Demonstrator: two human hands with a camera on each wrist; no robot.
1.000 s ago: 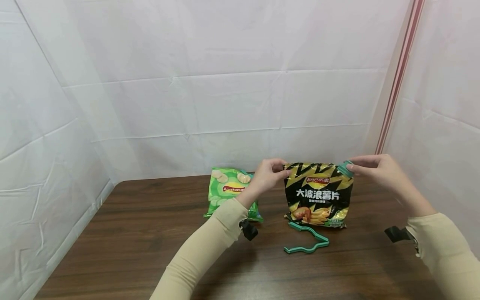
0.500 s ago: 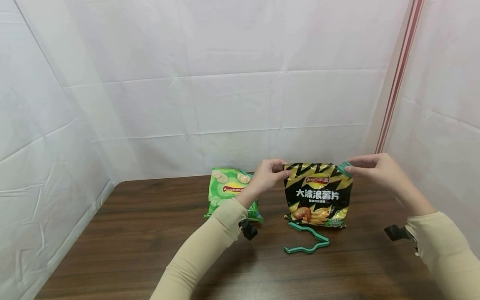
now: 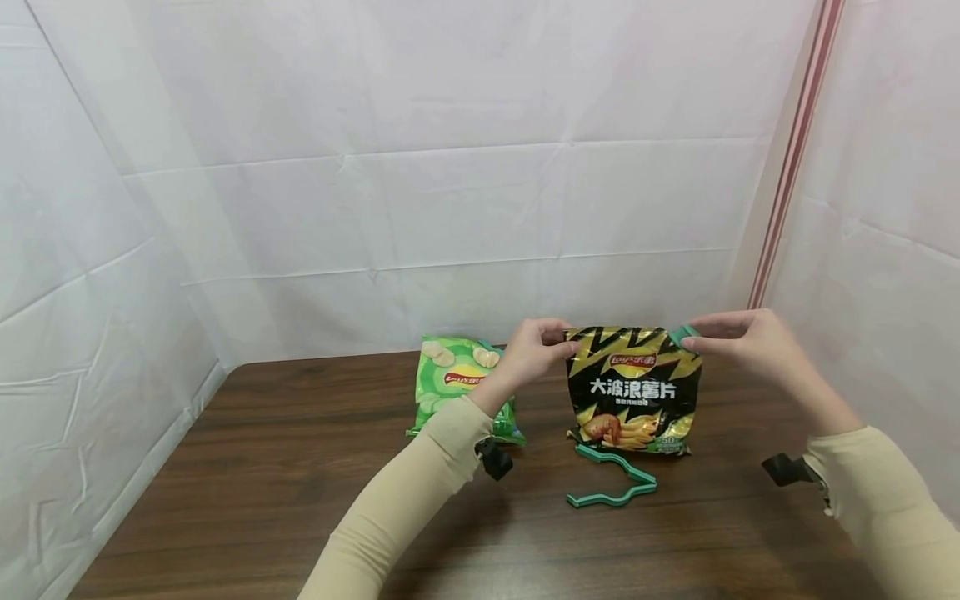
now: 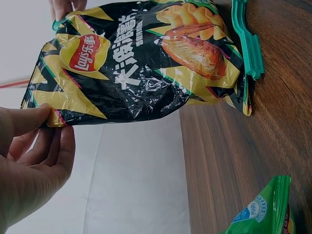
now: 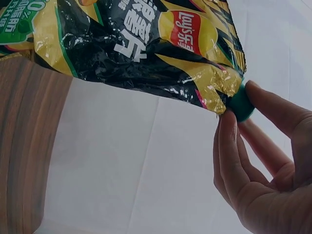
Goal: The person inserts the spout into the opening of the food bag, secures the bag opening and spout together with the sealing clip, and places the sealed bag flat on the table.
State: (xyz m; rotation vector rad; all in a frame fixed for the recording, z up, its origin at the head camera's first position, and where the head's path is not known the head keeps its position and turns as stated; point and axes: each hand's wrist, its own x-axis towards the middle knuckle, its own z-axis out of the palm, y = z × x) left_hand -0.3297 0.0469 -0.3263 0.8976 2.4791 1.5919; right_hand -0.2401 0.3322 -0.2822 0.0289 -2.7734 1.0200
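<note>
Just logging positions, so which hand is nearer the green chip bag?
Left. The left hand is just right of the green chip bag; the right hand is farther right, across the black bag.

This looks like a little booth with soft walls. White sheets with fold lines hang behind the far edge of the brown wood counter and along its left and right sides. A red striped band goes up near the far right corner. I can't tell which building it's in.
</note>
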